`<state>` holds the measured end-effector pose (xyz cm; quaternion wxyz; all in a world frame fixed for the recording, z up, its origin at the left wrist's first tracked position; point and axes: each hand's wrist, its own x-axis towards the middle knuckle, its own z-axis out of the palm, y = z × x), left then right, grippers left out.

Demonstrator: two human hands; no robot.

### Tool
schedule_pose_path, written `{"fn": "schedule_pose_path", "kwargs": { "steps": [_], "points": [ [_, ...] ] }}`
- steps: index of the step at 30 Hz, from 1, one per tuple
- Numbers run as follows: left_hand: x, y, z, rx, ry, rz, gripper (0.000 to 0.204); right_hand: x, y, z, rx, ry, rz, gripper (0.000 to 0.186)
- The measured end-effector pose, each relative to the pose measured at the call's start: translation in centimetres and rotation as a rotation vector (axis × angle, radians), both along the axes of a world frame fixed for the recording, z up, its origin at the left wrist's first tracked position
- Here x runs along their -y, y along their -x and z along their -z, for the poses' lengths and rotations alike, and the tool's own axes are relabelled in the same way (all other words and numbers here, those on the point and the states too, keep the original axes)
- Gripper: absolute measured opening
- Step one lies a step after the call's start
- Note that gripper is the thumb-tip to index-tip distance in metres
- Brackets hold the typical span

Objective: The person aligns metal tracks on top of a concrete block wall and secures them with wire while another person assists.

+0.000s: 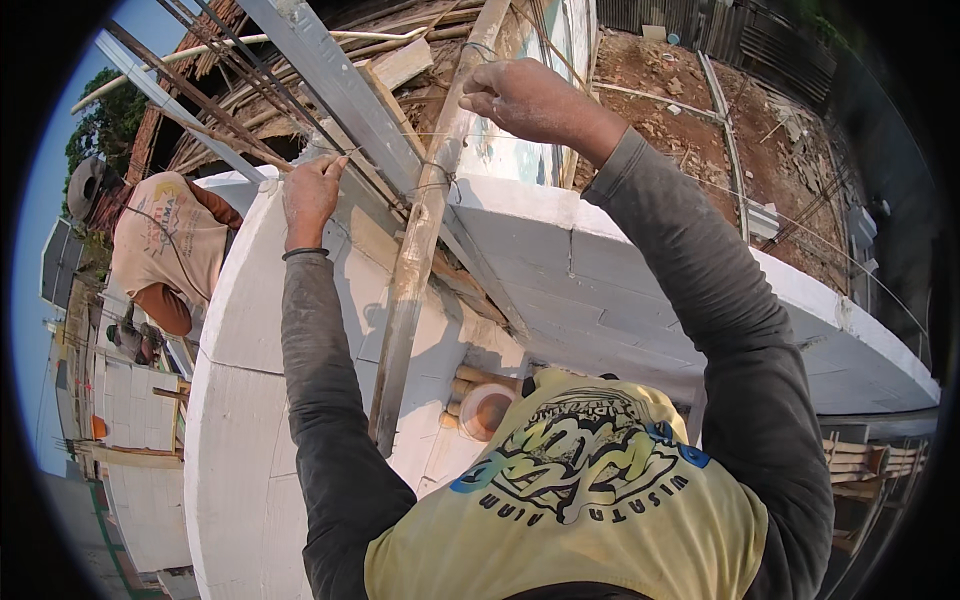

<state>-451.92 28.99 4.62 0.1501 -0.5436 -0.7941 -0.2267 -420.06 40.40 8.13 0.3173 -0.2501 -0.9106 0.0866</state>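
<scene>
"Pale thin line (420, 134) meets the fingertips of your left hand (310, 198), which you keep narrow, thumb pinched to finger on it."

"And your right hand (538, 102)?"

"Higher and to the right of that grip, with its fingers curled; I can't tell whether you have anything in them. The line passes just below it."

"What stands between your two hands?"

"You have a wooden post (410, 270) tilted there, dark wire (440, 186) wound round it. Just right of your left hand, a grey metal beam (335, 70) slants behind the post."

"Farther out from your grip?"

"Below your left hand is a white block wall (250, 420); another white wall (610, 285) lies below your right. Well to the left of your left hand, a co-worker (165, 235) in a cap leans."
</scene>
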Motion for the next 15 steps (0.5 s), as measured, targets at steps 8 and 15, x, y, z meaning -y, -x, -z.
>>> {"fn": "schedule_pose_path", "kwargs": {
  "steps": [8,15],
  "points": [
    [0.4,-0.2,-0.4,-0.038,0.087,0.129,0.030,1.6,-16.6,-5.7,-0.029,-0.058,0.137,0.039],
    [0.4,0.6,2.7,-0.148,-0.119,0.143,0.028,2.7,-19.3,-1.5,0.211,0.191,0.214,0.037]
  ]
}}
